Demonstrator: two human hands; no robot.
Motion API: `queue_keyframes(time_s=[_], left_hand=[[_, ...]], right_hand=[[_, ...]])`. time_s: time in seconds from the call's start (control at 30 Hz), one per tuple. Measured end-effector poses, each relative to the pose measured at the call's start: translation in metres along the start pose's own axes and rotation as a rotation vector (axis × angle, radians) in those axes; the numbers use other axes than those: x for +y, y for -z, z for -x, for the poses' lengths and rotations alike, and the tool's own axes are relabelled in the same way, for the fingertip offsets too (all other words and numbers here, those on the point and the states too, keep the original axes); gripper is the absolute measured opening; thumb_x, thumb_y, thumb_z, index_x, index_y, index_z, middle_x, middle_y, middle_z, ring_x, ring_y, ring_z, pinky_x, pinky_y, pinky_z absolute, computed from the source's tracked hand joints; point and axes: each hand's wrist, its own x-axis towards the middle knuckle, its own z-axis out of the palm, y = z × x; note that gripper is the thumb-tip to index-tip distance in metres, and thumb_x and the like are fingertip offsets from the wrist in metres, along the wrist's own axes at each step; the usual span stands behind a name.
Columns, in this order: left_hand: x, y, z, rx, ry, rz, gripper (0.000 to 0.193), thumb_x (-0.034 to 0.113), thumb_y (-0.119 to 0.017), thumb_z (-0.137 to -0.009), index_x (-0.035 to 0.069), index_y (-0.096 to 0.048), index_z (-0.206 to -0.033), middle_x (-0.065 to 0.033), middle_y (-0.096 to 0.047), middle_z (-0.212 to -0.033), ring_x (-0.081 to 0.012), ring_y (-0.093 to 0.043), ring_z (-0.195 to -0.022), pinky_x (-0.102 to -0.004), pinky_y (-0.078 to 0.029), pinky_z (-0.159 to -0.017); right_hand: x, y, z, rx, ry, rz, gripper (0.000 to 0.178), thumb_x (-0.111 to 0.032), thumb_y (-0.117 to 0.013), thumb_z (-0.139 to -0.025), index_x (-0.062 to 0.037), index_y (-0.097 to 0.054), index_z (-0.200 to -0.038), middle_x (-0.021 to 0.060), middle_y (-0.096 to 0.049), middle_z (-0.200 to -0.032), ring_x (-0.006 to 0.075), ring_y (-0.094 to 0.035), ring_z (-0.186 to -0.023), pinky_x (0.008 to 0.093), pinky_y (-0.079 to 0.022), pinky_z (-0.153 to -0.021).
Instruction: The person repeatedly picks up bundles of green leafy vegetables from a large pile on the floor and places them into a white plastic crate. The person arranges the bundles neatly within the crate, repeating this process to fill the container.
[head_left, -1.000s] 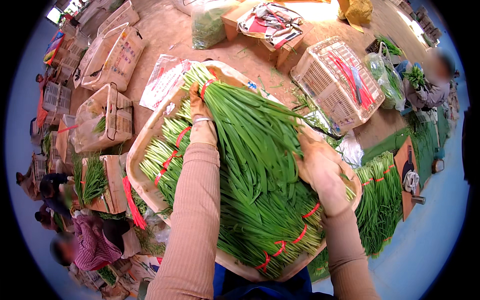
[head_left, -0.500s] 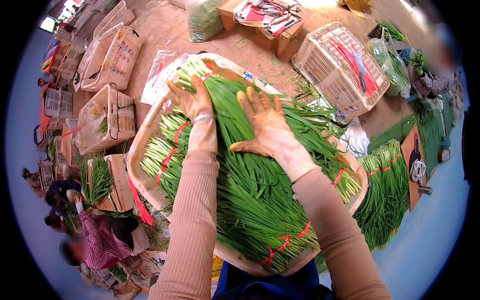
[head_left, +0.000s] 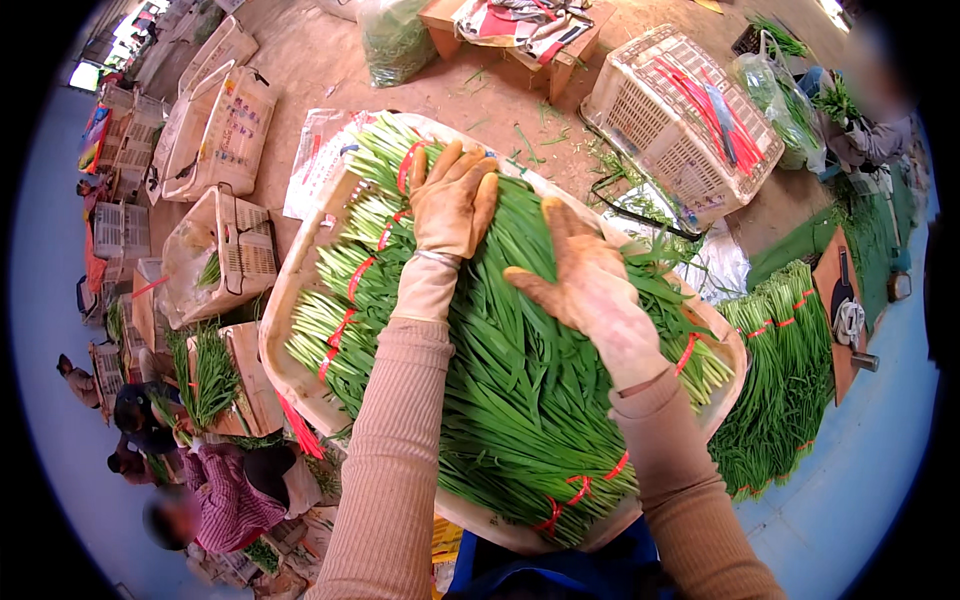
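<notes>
Bundles of garlic chives [head_left: 525, 370] tied with red bands fill a pale plastic crate [head_left: 285, 360] in front of me. Most of their pale cut ends lie along the crate's left side, others at the near and right edges. In a stained, light-coloured glove, my left hand [head_left: 455, 200] lies flat on the far bundle, just right of its red band [head_left: 408, 165]. My right hand [head_left: 590, 285], gloved the same way, rests on the leaves further right, thumb spread toward the middle. Both hands are open and hold nothing.
More chive bundles [head_left: 775, 370] stand at the right beside a wooden board [head_left: 838, 310]. An upturned crate [head_left: 690, 125] carries red ties and a knife [head_left: 722, 125]. Other crates [head_left: 235, 130] stand at left, where people [head_left: 235, 490] work. A low wooden bench [head_left: 560, 60] is ahead.
My left hand has shifted right and now lies flat on the leaves, off the bundle's stem end. My right hand has moved right and nearer me. The far bundle lies further left.
</notes>
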Motion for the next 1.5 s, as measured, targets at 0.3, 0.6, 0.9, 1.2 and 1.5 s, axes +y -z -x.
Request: queue_keyframes(time_s=[0.3, 0.6, 0.9, 1.2, 1.5], left_hand=[[-0.002, 0.001, 0.021, -0.028, 0.017, -0.078, 0.024, 0.021, -0.062, -0.087, 0.015, -0.069, -0.109, -0.0034, -0.067, -0.114, -0.0243, -0.056, -0.119, -0.0477, -0.025, -0.112], [-0.017, -0.01, 0.027, -0.066, -0.044, -0.132, 0.025, 0.024, -0.054, -0.095, 0.018, -0.066, -0.116, -0.0012, -0.064, -0.121, -0.0238, -0.052, -0.125, -0.0503, -0.017, -0.114], [0.053, -0.002, 0.043, -0.303, -0.157, -0.15, 0.043, 0.035, -0.037, -0.103, 0.021, -0.05, -0.141, -0.002, -0.045, -0.149, -0.026, -0.031, -0.143, -0.0492, -0.005, -0.118], [0.075, 0.001, 0.05, -0.296, -0.068, -0.23, 0.046, 0.039, -0.028, -0.105, 0.024, -0.044, -0.146, 0.0008, -0.042, -0.151, -0.0229, -0.027, -0.145, -0.0492, -0.003, -0.117], [0.139, -0.053, 0.077, -0.36, 0.019, -0.341, 0.05, 0.048, -0.026, -0.103, 0.028, -0.046, -0.144, 0.0072, -0.041, -0.151, -0.018, -0.026, -0.145, -0.0544, 0.0, -0.118]], right_hand=[[0.004, -0.016, 0.018, 0.06, -0.002, 0.257, 0.103, -0.072, -0.05, -0.083, 0.003, -0.023, -0.149, 0.0166, -0.037, -0.15, 0.0306, -0.045, -0.131, 0.0387, -0.042, -0.102], [0.03, -0.047, 0.036, 0.171, 0.152, 0.095, 0.113, -0.069, -0.065, -0.072, -0.0026, -0.019, -0.152, 0.017, -0.032, -0.153, 0.0337, -0.03, -0.141, 0.0519, -0.017, -0.116], [0.056, -0.06, 0.039, 0.243, 0.234, 0.042, 0.106, -0.063, -0.065, -0.077, -0.0033, -0.02, -0.152, 0.0155, -0.028, -0.156, 0.0334, -0.027, -0.142, 0.051, -0.015, -0.116], [0.142, -0.035, 0.167, 0.396, 0.289, -0.257, 0.069, -0.05, -0.055, -0.091, -0.0062, -0.041, -0.143, 0.0171, -0.038, -0.15, 0.0313, -0.031, -0.142, 0.0463, -0.02, -0.118], [0.603, -0.2, 0.264, 0.248, -0.844, -0.115, 0.109, -0.076, -0.063, -0.071, 0.0016, -0.037, -0.144, 0.0246, -0.043, -0.144, 0.0354, -0.041, -0.134, 0.0389, -0.035, -0.111]])
